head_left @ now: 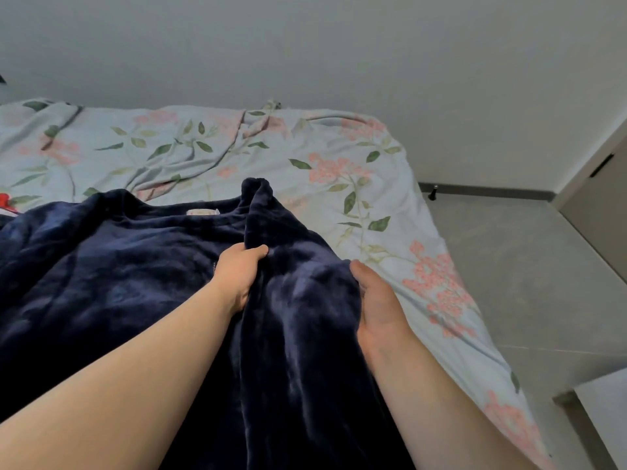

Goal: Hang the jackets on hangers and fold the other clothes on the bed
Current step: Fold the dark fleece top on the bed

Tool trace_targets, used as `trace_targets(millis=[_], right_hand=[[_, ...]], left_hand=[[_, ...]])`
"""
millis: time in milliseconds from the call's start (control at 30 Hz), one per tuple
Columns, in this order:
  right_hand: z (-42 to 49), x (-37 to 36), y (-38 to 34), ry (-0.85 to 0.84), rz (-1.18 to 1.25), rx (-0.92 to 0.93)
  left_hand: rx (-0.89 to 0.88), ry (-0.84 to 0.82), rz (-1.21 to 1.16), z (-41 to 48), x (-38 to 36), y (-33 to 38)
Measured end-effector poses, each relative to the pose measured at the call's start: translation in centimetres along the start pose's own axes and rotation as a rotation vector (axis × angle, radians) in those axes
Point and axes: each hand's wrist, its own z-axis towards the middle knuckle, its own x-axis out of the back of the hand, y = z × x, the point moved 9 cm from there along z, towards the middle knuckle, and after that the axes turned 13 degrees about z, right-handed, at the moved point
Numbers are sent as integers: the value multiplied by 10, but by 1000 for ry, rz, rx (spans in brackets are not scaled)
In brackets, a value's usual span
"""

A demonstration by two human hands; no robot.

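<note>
Navy garment (pixel 135 283) on bed (pixel 339 157), left hand (pixel 239 266) gripping its fold — right hand (pixel 376 307) under edge, grip unclear

A pale wall (pixel 339 52) is being met by a grey floor (pixel 529 273); at right, perhaps a door (pixel 600 212) is being cropped.
</note>
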Motion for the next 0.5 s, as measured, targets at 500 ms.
trace_targets(millis=[500], right_hand=[[73,23,-80,234,-748,377]], left_hand=[[-133,12,243,68,-30,33]])
